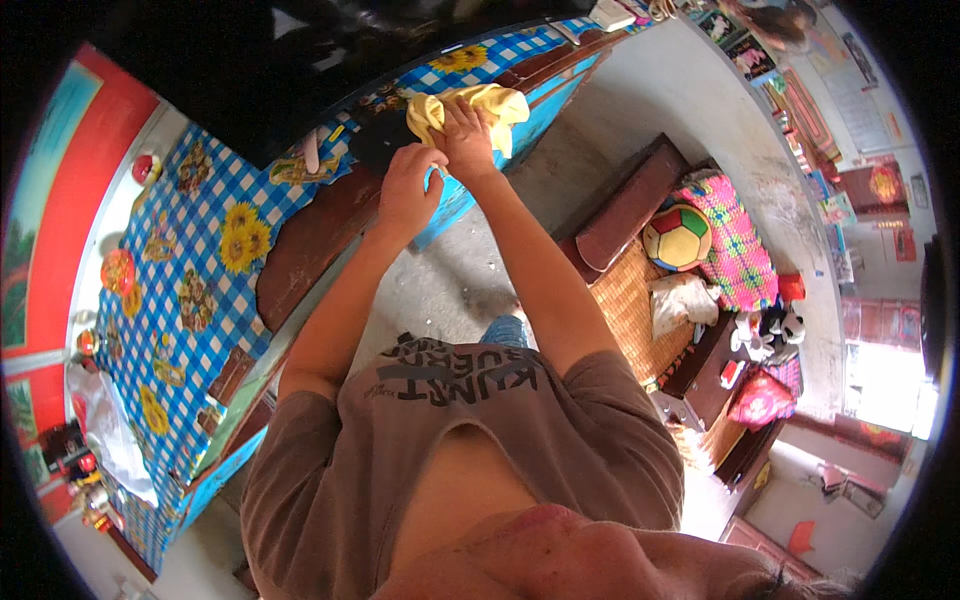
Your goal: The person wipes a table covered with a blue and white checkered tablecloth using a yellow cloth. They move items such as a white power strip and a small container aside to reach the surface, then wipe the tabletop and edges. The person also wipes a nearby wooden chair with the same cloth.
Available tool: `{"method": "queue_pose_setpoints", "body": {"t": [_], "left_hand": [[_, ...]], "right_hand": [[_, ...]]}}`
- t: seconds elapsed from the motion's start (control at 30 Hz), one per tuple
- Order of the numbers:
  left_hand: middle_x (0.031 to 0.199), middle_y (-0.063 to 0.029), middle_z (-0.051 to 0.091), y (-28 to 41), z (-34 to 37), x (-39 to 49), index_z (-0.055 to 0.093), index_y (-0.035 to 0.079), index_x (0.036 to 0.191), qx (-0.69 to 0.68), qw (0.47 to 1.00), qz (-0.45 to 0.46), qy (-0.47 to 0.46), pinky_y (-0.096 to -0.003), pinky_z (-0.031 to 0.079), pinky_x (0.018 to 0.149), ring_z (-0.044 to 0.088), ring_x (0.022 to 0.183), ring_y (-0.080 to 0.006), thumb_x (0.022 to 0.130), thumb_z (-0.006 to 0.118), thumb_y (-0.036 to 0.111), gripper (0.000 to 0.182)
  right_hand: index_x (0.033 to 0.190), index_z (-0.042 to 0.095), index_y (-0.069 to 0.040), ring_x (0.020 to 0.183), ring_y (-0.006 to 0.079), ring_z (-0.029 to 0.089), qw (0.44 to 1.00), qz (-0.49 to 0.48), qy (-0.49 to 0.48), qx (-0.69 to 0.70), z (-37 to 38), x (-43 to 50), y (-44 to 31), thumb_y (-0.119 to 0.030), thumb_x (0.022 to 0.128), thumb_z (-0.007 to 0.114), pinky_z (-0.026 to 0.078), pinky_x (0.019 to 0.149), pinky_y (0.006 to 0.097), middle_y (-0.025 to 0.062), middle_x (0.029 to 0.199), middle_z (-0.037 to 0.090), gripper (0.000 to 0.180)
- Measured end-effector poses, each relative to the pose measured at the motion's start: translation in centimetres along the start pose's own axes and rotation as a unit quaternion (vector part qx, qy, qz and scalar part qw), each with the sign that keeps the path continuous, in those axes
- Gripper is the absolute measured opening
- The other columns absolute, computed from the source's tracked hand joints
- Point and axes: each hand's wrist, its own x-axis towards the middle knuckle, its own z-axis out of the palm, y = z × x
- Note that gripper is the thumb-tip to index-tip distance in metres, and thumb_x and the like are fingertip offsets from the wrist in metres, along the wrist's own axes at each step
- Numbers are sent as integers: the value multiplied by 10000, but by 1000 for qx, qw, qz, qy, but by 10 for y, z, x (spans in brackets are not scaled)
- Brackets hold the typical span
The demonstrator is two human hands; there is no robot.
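My right hand (466, 133) lies on a crumpled yellow cloth (508, 105), fingers spread over its folds, at the front edge of a wooden cabinet top. Just left of it is my left hand (409, 184), fingers bent, close to the right wrist and the cabinet's front edge; whether it grips anything is hidden. Under and beside the cloth, the brown wood (322, 244) shows where the blue-and-white checked cover (202, 202) with sunflowers is torn away. The cabinet's front (450, 206) is painted bright blue.
A large glossy black panel (225, 67), like a television, stands behind the cloth. On the cover lie a pale slim object (311, 152) and a clear plastic bag (112, 431). To the right, a wooden seat with a woven mat (626, 322) holds a ball-shaped cushion (677, 237).
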Motion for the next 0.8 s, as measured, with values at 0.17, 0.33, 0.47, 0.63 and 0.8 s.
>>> {"method": "queue_pose_setpoints", "body": {"t": [0.17,0.33,0.47,0.63,0.8], "left_hand": [[1025,-121,629,-17,7,25,609,57,1011,8,1000,5,-23,-447,470,898,589,1021,-345,828,605,-11,195],[1086,-117,628,-25,24,46,615,58,1057,23,999,-21,-40,-445,473,931,576,1068,-344,824,609,-11,243],[1210,-134,610,-31,40,55,619,73,1136,57,996,-16,-67,-453,443,1035,548,1193,-344,848,623,24,292],[1457,-151,513,-41,65,54,591,100,1324,281,939,-75,-185,-503,335,1167,435,1389,-356,928,595,202,409],[1423,-149,539,-31,73,49,608,77,1258,322,924,-88,-188,-506,322,1175,452,1376,-351,914,579,190,364]], "right_hand": [[1299,624,-125,1334,311,508,997,-18,2,-79,19,22,48,-369,848,717,391,1085,498,13,1361,617,521],[1368,582,-143,1303,368,520,984,66,-14,-167,27,57,150,-500,872,671,401,1080,526,82,1389,596,617],[1337,611,-173,1379,331,446,987,116,-3,-113,37,85,236,-528,919,588,267,1152,545,-6,1472,537,548],[1371,552,-75,1286,385,499,933,122,-196,-275,25,90,250,-527,940,552,348,1099,543,152,1433,528,625],[1358,561,30,1357,394,462,992,-65,-99,29,-10,46,182,-513,921,624,290,1154,518,226,1394,567,700]]}}
